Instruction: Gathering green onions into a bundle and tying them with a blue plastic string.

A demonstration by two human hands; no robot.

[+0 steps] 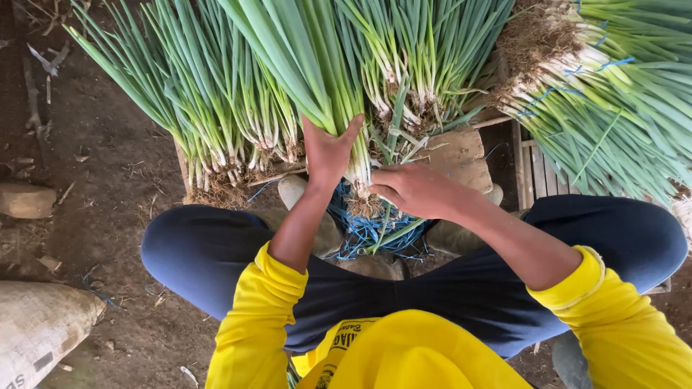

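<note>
I sit with my knees apart, in dark trousers and yellow sleeves. My left hand (328, 151) grips a bunch of green onions (317, 72) around its pale lower stalks, with the roots pointing toward me. My right hand (412, 189) is closed at the root end of the same bunch, and its fingers pinch a stalk there. Beneath both hands, between my knees, lies a tangle of blue string (367, 230).
More green onions (209, 108) lie in a row on a wooden crate (537, 173) ahead. Tied bunches bound with blue string (605, 94) are stacked at the right. A sack (36, 324) and a stone (25, 200) lie on the dirt at the left.
</note>
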